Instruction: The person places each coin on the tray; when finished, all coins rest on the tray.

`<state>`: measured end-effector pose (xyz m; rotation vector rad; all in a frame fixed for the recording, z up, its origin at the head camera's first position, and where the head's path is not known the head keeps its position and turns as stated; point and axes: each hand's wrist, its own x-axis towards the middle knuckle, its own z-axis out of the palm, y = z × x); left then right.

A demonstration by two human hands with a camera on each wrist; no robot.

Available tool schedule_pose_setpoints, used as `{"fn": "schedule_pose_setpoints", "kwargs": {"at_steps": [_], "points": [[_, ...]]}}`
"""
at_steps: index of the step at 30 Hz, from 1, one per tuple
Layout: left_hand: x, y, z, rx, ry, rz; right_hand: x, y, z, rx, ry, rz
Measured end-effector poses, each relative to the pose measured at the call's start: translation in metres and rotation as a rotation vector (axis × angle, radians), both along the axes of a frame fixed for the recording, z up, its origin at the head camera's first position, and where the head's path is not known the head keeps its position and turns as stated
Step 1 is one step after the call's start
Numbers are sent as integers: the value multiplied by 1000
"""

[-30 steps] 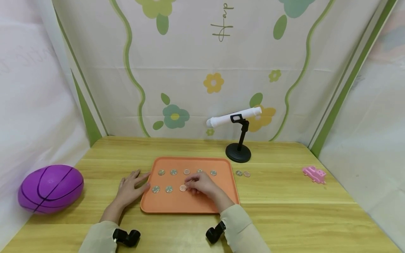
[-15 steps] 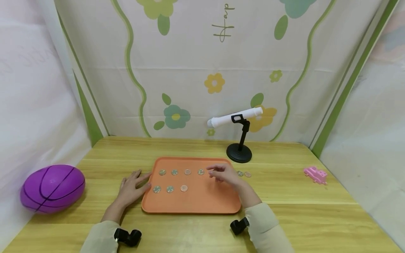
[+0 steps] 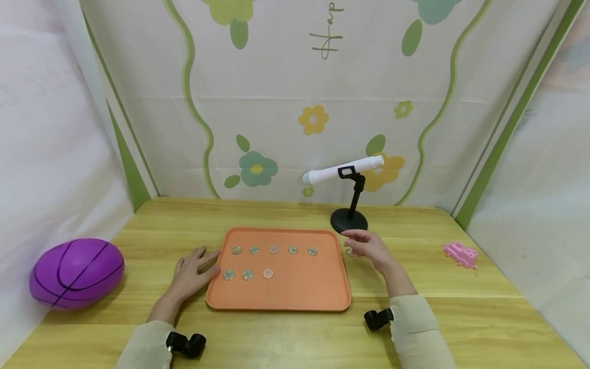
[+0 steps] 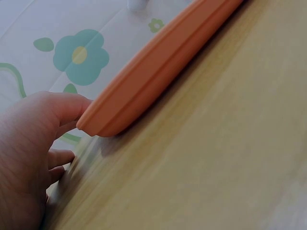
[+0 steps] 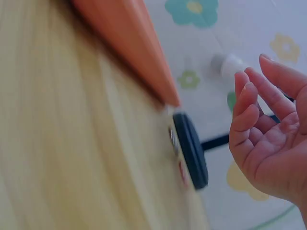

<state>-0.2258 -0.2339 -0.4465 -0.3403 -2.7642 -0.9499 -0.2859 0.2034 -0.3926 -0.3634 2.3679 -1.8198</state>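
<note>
My left hand [image 3: 190, 279] rests on the wooden table at the left side of an orange tray [image 3: 304, 293], its fingers and thumb spread against the rim. In the left wrist view, the fingers meet the tray's corner. On the tray lies a back row of several coins [image 3: 292, 250], with three coins [image 3: 248, 274] in a front row. Just right of the tray, my right hand [image 3: 374, 252] hovers, fingers loosely bent and holding nothing. Below it is a silvery coin [image 3: 349, 252] on the table, partly covered; a copper-coloured coin [image 5: 183, 172] beside it shows in the right wrist view.
A white microphone [image 3: 327, 174] sits on a black stand [image 3: 346, 220] behind the tray, close to my right hand. A purple ball [image 3: 77, 274] lies at the far left. To the right is a pink toy [image 3: 461, 254]. A flowered curtain [image 3: 276, 102] hangs behind the table.
My right hand has left the front-row copper-coloured coin, crossed the tray to the right, and now hovers above the coins on the table. My left hand stays at the rim.
</note>
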Motion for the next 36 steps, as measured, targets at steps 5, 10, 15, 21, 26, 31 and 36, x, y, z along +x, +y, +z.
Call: {"fn": "schedule_pose_setpoints", "kwargs": {"at_steps": [5,10,15,21,26,31,36], "points": [[-1,0,-1,-3,-4,-1,-2,18,-6,-4,-46,-77],[0,0,0,0,-2,3,-7,33,-17,16,-57,-124],[0,0,1,0,3,2,-10,44,-30,40,-125,-174],[1,1,1,3,8,-3,-12,49,-41,95,-146,-228],[0,2,0,4,4,-8,-12,49,-44,133,-109,-244],[-1,1,-1,6,5,-6,-12,46,-48,189,-28,-248],[0,0,0,11,7,-7,-13,41,-50,214,12,-263]]}}
